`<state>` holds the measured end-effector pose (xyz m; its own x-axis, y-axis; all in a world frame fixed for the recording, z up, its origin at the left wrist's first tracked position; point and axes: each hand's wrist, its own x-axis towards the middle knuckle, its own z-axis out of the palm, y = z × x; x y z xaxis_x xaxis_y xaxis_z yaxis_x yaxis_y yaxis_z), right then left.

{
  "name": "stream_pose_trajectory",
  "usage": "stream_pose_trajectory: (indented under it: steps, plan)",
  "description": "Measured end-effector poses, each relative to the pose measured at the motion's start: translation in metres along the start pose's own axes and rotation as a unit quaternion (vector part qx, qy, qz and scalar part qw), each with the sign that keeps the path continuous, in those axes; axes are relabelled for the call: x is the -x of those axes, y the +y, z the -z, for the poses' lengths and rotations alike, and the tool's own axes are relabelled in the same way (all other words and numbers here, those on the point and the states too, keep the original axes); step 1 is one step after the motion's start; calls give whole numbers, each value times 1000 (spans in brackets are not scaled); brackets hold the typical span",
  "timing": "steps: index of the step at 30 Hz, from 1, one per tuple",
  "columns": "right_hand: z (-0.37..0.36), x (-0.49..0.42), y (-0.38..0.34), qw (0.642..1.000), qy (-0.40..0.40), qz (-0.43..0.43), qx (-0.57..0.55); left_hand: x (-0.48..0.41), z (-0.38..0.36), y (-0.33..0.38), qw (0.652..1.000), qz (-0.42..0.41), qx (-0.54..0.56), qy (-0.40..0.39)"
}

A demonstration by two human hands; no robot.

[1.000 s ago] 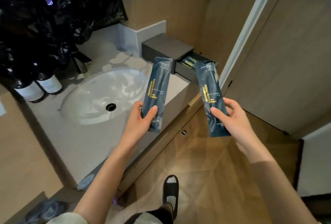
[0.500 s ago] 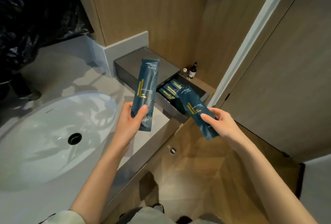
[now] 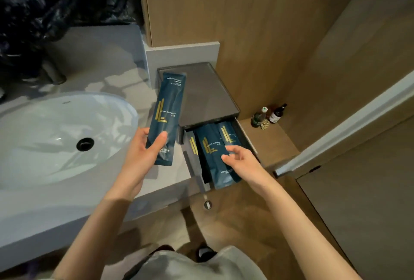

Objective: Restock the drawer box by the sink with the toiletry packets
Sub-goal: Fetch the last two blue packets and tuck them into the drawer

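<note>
Looking down through the head camera, we see our left hand (image 3: 143,154) gripping a dark blue packet (image 3: 167,116) by its lower end, thumb across the front and fingers curled behind. It is held upright over the counter (image 3: 116,73), between the sink (image 3: 56,134) and the drawer box (image 3: 206,96). The drawer (image 3: 246,138) stands pulled out toward us, with several packets lying lengthwise inside. Our right hand (image 3: 240,161) is over it, fingers loosely bent and touching a second packet (image 3: 212,152) whose near end overhangs the drawer front. We cannot tell whether that one is pinched or only touched. Small bottles (image 3: 268,115) stand on the ledge beyond.

We judge these packets light and not very fragile: a glossy film sleeve, likely a little slippery. It keeps its line when gripped low, so something slim and fairly stiff must sit inside. We would take each near one end, thumb flat on the broad face, and slide it in lengthwise beside its neighbours.
</note>
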<state>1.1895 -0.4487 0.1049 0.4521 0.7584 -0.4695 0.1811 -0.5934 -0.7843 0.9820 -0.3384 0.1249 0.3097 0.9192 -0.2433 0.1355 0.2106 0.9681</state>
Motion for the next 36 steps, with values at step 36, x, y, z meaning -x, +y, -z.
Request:
stream_pose_trajectory:
  steps: [36]
  plan:
    - [6,-50,3,825,-172,290,453,72,-44,-14,996,26,5,88]
